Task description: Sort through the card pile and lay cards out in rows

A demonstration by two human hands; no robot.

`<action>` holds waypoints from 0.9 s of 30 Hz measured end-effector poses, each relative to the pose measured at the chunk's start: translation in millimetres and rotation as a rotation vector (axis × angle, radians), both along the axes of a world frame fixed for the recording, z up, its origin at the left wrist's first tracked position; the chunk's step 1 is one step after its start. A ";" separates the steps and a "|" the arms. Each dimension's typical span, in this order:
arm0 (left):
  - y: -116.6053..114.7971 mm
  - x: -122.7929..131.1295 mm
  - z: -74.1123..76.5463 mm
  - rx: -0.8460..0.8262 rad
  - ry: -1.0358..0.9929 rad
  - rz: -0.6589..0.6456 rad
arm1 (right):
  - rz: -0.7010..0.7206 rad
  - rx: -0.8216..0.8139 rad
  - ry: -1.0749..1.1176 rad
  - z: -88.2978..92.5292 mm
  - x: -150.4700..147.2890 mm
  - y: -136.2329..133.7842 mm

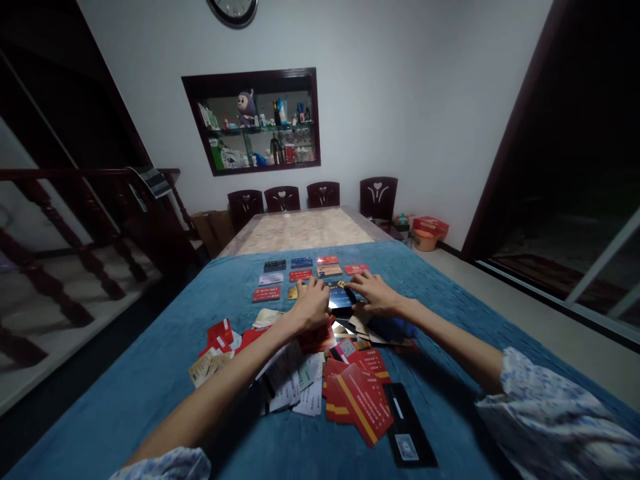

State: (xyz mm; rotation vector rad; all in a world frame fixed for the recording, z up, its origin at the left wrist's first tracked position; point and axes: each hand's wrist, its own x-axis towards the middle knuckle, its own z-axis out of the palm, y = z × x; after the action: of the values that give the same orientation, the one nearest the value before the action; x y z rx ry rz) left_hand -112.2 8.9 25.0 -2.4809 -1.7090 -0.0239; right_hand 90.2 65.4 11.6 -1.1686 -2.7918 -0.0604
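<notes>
Both hands meet over the middle of the cloth, one on each side of a dark blue card (338, 295). My left hand (313, 303) has its bent fingers on the card's left edge. My right hand (374, 293) pinches at its right edge; the fingertips are partly hidden. A gold card (293, 292) shows just left of my left hand. Beyond lie rows of cards, among them a red card (266, 293), a tan card (329, 271) and a blue card (301, 263). Nearer me are loose piles: red cards (357, 393), white cards (307, 393) and a long black card (411, 427).
A blue cloth (200, 407) covers the near part of the long table (305, 230). Dark chairs (379, 197) stand at its far end. A wooden railing (60, 213) runs along the left, and an orange tub (425, 239) sits on the floor at right.
</notes>
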 end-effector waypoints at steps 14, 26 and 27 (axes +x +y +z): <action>20.9 -31.9 -3.5 -0.008 0.022 0.069 | 0.036 -0.006 -0.054 3.8 -40.2 27.5; 43.5 -48.9 4.9 -0.020 0.038 0.133 | 0.030 0.027 -0.114 13.5 -70.4 54.3; 45.5 -49.9 6.3 -0.021 0.045 0.139 | 0.032 0.029 -0.117 14.6 -72.3 56.5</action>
State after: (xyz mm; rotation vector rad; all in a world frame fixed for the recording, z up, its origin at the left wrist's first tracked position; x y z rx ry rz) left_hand -162.0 54.4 31.3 -2.3519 -1.8680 0.0633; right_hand 17.9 121.9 26.1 -1.1498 -2.8985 -0.1718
